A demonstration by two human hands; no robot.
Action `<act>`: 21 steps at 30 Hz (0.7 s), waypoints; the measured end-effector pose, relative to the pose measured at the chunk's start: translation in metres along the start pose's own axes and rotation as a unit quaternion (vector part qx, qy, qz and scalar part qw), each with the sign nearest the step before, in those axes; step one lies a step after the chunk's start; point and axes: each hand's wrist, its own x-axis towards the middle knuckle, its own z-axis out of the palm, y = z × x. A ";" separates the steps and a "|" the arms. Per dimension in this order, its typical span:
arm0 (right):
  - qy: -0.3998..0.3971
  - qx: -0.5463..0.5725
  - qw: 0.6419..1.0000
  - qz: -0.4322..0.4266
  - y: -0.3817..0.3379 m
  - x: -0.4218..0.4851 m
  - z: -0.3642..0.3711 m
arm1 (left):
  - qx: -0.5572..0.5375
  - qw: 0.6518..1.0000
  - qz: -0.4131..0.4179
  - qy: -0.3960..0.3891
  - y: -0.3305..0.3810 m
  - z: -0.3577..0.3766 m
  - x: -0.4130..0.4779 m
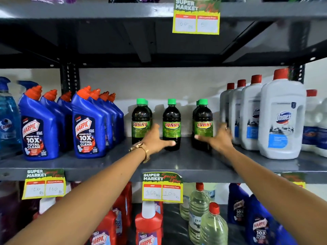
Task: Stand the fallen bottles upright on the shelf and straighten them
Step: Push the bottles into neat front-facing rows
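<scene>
Three upright Sunny bottles [171, 123] in a loose row mid-shelf [106, 163], between Harpic bottles [89, 126] and white Domex jugs [281, 119]; none visibly fallen. Left hand [155, 137] open, fingers spread between left and middle bottle, thumb at the middle bottle's base. Right hand [219, 138] open, blurred, at the right bottle's lower side. For a clean step, probably: push low on the base, labels forward, fronts level, gaps even, neighbours untouched.
</scene>
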 end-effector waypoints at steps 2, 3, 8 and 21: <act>-0.078 0.075 0.993 0.040 0.009 0.003 0.002 | -0.049 0.997 -0.047 -0.036 0.003 0.015 0.006; -0.087 0.075 0.993 0.040 0.011 0.005 0.002 | -0.058 0.996 -0.058 -0.038 0.003 0.022 0.009; -0.064 0.041 0.997 0.025 0.015 0.011 0.005 | -0.018 0.997 -0.072 -0.007 0.002 0.037 0.016; -0.037 -0.007 0.999 0.007 0.014 0.006 0.005 | 0.077 0.996 -0.044 0.027 0.003 0.038 0.014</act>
